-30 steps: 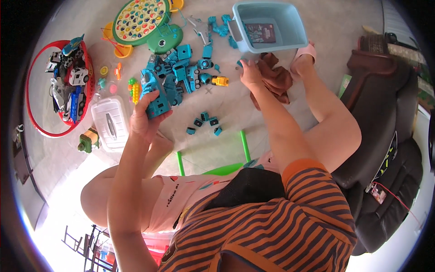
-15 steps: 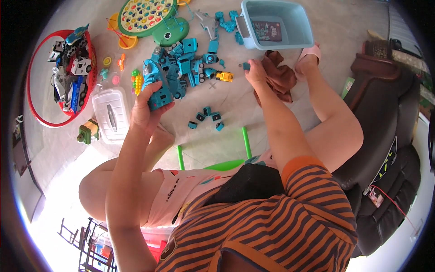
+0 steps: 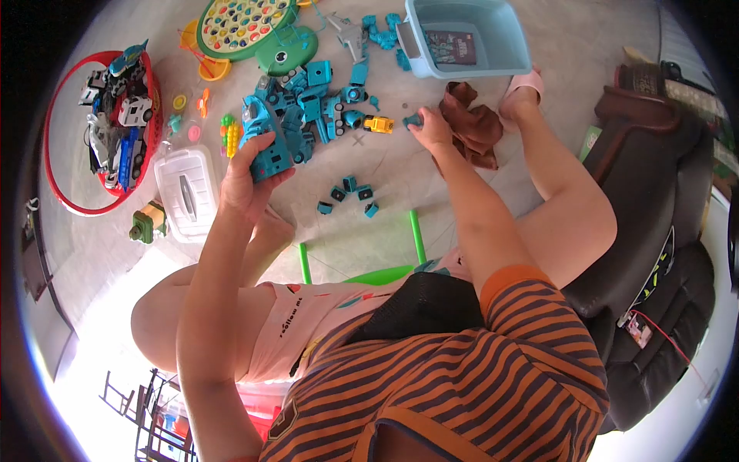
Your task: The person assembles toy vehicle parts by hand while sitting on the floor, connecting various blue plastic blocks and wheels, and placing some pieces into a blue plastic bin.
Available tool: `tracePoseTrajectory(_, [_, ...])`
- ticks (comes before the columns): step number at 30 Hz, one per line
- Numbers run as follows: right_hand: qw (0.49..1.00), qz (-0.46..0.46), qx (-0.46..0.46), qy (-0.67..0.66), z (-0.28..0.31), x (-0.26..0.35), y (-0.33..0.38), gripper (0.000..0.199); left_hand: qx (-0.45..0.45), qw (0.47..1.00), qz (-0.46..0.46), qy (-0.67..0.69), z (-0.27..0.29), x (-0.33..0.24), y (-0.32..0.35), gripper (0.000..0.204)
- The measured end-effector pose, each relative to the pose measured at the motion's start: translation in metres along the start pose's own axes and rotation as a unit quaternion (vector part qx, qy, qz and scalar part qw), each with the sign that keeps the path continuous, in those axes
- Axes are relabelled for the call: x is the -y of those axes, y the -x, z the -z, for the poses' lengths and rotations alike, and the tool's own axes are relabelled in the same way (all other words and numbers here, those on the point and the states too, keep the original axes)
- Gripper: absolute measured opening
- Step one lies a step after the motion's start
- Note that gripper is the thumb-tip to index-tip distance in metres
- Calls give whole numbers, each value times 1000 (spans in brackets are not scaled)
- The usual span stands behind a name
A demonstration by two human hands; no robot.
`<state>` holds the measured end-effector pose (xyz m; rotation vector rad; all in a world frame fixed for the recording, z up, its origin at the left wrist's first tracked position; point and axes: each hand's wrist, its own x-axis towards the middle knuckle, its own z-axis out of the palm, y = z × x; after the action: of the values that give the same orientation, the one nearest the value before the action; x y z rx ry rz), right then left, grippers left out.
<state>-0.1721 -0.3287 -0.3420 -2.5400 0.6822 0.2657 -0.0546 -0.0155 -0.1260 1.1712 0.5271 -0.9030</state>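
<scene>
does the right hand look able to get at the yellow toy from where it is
Probably yes: the yellow toy lies just left of the right hand, and the brown cloth is on the other side. The fingertips seem to pinch a small teal piece, though, which may hinder grasping.

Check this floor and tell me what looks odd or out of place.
The crumpled brown cloth beside the right hand looks odd, being soft fabric near the teal toy pile. A yellow toy at that pile's right edge breaks its colour.

Basket (image 3: 156,104) left, tub (image 3: 500,46) right (booklet (image 3: 454,48) inside), toy pile (image 3: 312,106) between
</scene>
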Motion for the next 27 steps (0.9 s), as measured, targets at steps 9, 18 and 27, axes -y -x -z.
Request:
tracePoseTrajectory(9, [998,62,5,30,-4,-1,17,27,8,1000,-9,-7,1,-2,5,45])
tracePoseTrajectory(18, [950,164,-246,-102,40,37,-14,19,11,1000,-12,-10,6,-1,2,46])
tracePoseTrajectory(27, [823,12,-230,-519,124,68,-72,9,12,1000,-15,-16,-4,-2,4,46])
